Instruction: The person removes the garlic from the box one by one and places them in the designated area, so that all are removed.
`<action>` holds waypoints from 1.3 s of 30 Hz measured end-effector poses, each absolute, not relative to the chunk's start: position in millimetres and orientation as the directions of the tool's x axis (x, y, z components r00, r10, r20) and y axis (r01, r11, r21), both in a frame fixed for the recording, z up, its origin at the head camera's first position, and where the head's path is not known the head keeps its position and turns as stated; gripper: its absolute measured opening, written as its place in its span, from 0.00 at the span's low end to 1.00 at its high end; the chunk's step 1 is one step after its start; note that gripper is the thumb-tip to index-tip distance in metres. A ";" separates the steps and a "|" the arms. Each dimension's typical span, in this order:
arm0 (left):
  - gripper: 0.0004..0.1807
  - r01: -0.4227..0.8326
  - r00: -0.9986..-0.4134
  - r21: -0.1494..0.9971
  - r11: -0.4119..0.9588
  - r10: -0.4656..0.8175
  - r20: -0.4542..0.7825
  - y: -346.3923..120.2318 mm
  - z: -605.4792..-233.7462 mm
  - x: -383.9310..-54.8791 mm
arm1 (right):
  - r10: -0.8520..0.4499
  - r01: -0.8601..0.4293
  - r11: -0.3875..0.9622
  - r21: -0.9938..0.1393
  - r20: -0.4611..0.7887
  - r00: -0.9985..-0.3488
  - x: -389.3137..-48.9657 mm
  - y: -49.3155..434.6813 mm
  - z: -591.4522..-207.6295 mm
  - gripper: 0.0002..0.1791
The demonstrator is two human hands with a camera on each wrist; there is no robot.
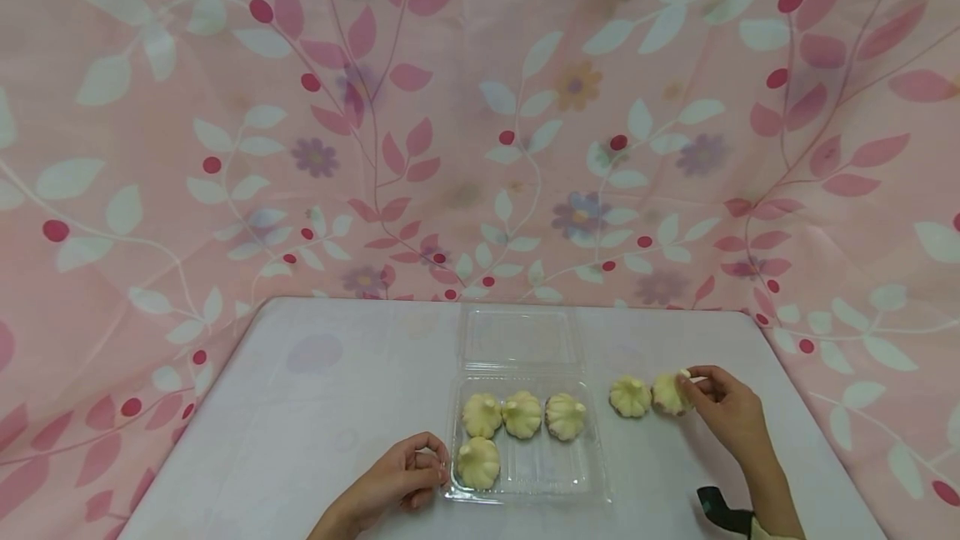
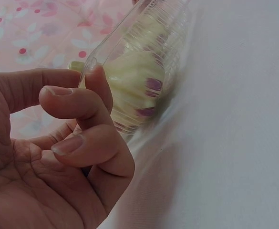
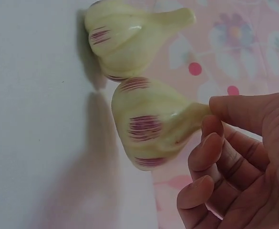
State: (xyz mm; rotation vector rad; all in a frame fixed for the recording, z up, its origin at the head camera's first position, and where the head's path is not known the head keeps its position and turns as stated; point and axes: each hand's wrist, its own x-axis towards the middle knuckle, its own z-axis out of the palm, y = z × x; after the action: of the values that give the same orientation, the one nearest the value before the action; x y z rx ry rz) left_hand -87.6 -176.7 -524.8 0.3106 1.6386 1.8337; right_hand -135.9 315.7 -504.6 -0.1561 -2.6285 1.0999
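My right hand (image 1: 727,415) pinches the stem of a garlic bulb (image 1: 667,394) between thumb and fingertips, on the right side of the table. This bulb (image 3: 149,124) is pale with purple streaks, and its stem points toward my palm in the right wrist view. Right beside it sits another garlic bulb (image 1: 630,397). A clear plastic box (image 1: 543,469) stands opened at the middle, with several garlic bulbs (image 1: 521,415) inside, three along the back and one at front left. At its front left edge, my left hand (image 1: 401,473) pinches the rim between thumb and finger.
The box's clear lid (image 1: 521,338) lies folded back behind it. All this is on a white-covered table (image 1: 300,407), and a pink floral cloth (image 1: 465,107) hangs behind the far edge. A black strap (image 1: 723,511) shows by the right wrist.
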 end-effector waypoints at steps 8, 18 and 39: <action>0.14 -0.303 -0.762 0.953 -0.001 0.601 -0.241 -175.9 -524.3 -87.7 | 0.219 0.013 0.704 -0.710 0.199 -0.955 -133.8 315.0 -508.3 0.16; 0.16 -0.302 -0.759 0.953 -0.006 0.606 -0.237 -177.2 -525.9 -87.7 | 0.192 0.054 0.713 -0.699 0.120 -0.974 -128.6 317.1 -507.5 0.18; 0.17 -0.311 -0.760 0.950 -0.016 0.604 -0.239 -175.8 -522.4 -86.7 | 0.195 0.067 0.718 -0.693 0.108 -0.975 -125.1 317.5 -501.7 0.19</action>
State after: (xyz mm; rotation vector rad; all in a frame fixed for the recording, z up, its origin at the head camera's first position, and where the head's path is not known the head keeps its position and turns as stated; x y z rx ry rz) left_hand -86.7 -175.8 -522.4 0.3086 1.6289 1.8424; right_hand -125.1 317.5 -501.7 -0.2113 -2.7485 1.0982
